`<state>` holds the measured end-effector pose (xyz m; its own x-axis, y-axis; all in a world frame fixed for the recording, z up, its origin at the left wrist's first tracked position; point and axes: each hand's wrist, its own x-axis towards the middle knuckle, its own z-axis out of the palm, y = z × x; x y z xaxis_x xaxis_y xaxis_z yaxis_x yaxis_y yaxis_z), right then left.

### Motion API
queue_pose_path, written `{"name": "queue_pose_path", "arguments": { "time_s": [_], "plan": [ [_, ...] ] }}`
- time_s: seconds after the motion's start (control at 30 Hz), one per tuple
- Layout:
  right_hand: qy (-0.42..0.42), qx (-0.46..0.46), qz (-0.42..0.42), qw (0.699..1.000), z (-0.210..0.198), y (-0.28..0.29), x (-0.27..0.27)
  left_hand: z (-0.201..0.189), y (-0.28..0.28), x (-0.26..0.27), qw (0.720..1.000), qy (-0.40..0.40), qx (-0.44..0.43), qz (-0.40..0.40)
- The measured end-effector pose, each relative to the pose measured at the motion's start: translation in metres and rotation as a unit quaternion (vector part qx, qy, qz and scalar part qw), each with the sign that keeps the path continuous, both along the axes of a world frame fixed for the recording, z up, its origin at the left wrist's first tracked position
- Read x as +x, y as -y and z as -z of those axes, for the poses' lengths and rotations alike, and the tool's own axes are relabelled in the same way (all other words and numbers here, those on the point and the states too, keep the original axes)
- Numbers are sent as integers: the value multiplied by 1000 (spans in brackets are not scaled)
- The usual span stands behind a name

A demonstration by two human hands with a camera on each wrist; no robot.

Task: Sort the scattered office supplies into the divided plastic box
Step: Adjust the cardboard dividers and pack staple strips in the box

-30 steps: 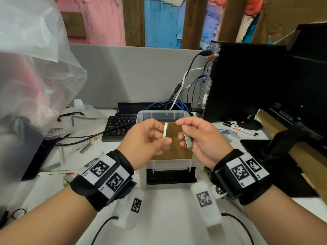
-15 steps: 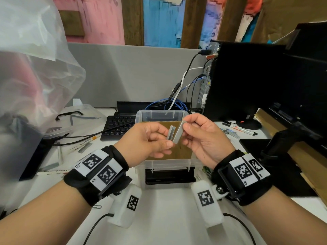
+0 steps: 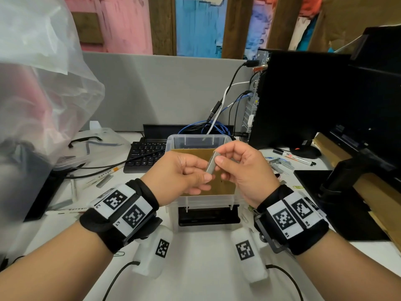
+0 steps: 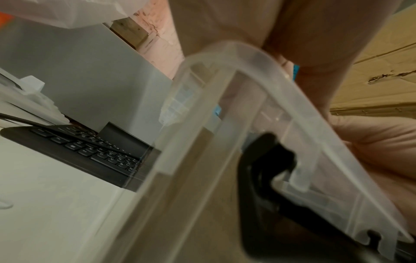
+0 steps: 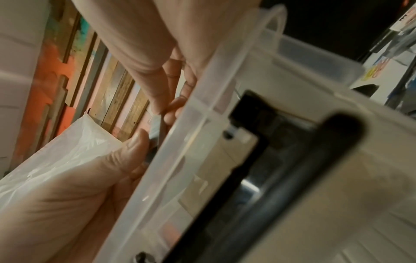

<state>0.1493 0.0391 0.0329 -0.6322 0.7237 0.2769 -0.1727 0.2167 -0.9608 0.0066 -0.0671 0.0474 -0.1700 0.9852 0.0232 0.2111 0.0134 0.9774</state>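
Over the clear plastic box (image 3: pixel 195 139) both hands pinch one grey stack of staple strips (image 3: pixel 211 165), held tilted. My left hand (image 3: pixel 204 171) grips its lower end between thumb and fingers. My right hand (image 3: pixel 218 154) holds the upper end. A brown cardboard divider (image 3: pixel 191 152) lies inside the box under the hands. The right wrist view shows the staple strips (image 5: pixel 157 128) pinched beside the box rim (image 5: pixel 202 124). The left wrist view shows only the box rim (image 4: pixel 258 58) and palm.
Loose staple strips (image 3: pixel 280 162) and a marker (image 3: pixel 293 157) lie right of the box, with more strips (image 3: pixel 104 181) on the left. A keyboard (image 3: pixel 145 155) sits behind it, a computer tower (image 3: pixel 293 94) at the right, a plastic bag (image 3: pixel 43 83) at the left. The box's black latch (image 3: pixel 208 216) faces me.
The hands each held a separate staple strip a little apart. They have come together, and the strips now form one stack pinched by both hands.
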Motion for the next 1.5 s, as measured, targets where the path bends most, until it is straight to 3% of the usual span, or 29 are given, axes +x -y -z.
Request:
{"name": "queue_pose_path", "arguments": {
  "time_s": [0.37,0.9,1.07,1.2,1.33,1.5],
  "plan": [
    [40,81,6,996,1,6,0,0,0,1,1000,-3,4,-7],
    [69,106,28,992,0,13,-1,1,-1,1,1000,-12,3,-19],
    [171,277,71,943,-9,21,6,3,-1,1,998,-3,31,-61],
    [253,353,31,900,-25,26,12,3,0,0,994,-88,50,-50],
    [293,383,-26,876,-41,28,7,2,0,-3,977,-191,78,-54],
    [334,340,-47,878,-55,21,-4,-1,7,-15,959,-262,98,-48]
  ]
}}
